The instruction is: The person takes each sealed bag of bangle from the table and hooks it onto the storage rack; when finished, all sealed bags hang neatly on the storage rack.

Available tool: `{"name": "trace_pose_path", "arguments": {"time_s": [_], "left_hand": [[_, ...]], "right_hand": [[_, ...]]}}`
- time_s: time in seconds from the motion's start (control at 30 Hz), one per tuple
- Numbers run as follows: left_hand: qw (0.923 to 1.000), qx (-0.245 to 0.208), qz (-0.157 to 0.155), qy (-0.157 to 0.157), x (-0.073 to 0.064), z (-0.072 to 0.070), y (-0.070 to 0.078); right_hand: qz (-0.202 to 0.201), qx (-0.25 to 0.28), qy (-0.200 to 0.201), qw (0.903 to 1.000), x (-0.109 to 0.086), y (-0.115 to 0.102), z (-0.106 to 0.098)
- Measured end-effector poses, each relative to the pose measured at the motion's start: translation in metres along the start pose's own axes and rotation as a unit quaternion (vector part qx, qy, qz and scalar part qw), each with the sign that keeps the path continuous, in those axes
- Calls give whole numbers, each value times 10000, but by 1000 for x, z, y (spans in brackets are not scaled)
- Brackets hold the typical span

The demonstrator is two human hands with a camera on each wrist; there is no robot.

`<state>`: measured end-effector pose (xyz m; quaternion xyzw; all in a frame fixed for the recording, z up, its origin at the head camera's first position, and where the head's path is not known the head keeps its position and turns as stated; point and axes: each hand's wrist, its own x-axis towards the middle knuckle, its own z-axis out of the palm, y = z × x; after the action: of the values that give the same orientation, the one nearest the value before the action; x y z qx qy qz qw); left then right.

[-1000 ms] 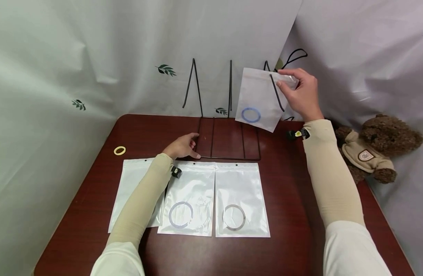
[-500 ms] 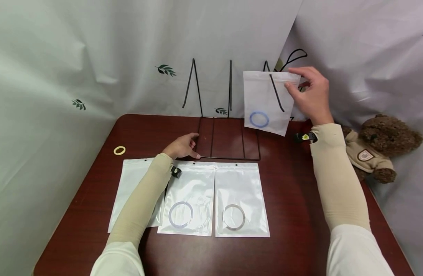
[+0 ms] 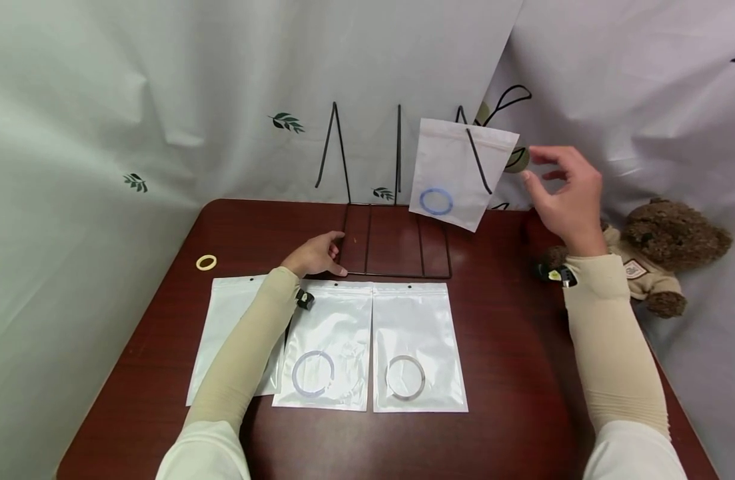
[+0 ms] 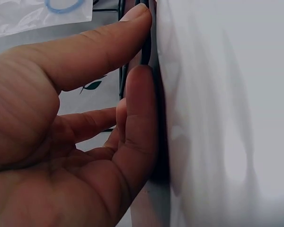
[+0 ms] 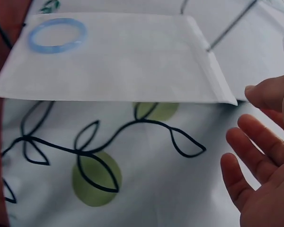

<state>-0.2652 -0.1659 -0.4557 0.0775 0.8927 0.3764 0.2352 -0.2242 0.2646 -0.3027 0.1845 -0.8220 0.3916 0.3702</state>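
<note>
A black wire rack (image 3: 367, 243) stands on the table with upright hooks. At its front left corner my left hand (image 3: 312, 257) holds the base, thumb and forefinger on the wire in the left wrist view. A white zip bag (image 3: 448, 163) with a blue ring (image 3: 436, 201) in it hangs tilted on the rack's right hook. Just right of the bag, my right hand (image 3: 568, 193) is raised with relaxed, parted fingers and holds nothing. In the right wrist view its fingers are apart from the bag's top corner.
Three zip bags lie in front of the rack: a left bag (image 3: 223, 333) partly under my left forearm, a middle bag (image 3: 337, 327) and a right bag (image 3: 418, 320). A yellow ring (image 3: 206, 263) lies at left. A teddy bear (image 3: 673, 233) sits at right.
My right hand has let go of the hanging bag and moved right and down. The bag swung right, then back left, and hangs on the hook. The left hand stays put.
</note>
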Motion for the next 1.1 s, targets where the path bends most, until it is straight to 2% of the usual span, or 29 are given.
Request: {"name": "trace_pose_path", "arguments": {"time_s": [0.27,0.47,0.63,0.87,0.97,1.1], "left_hand": [[10000,-49,10,-34,-1,-1,2],[9999,-144,-11,-15,0,0,1],[9996,-270,-62,9,1,1,-2],[9989,-446,68,108,1,0,-8],[9984,-543,92,118,0,0,-9],[9982,-574,114,109,-1,0,-11]], "right_hand": [[-18,29,-921,9957,-39,23,16],[-250,-152,-1970,9800,-67,28,34],[-70,-56,-2952,9554,-92,31,54],[29,68,-4157,9095,-121,27,80],[113,-17,-4534,8912,-130,23,87],[271,-144,-4835,8748,-138,18,92]]}}
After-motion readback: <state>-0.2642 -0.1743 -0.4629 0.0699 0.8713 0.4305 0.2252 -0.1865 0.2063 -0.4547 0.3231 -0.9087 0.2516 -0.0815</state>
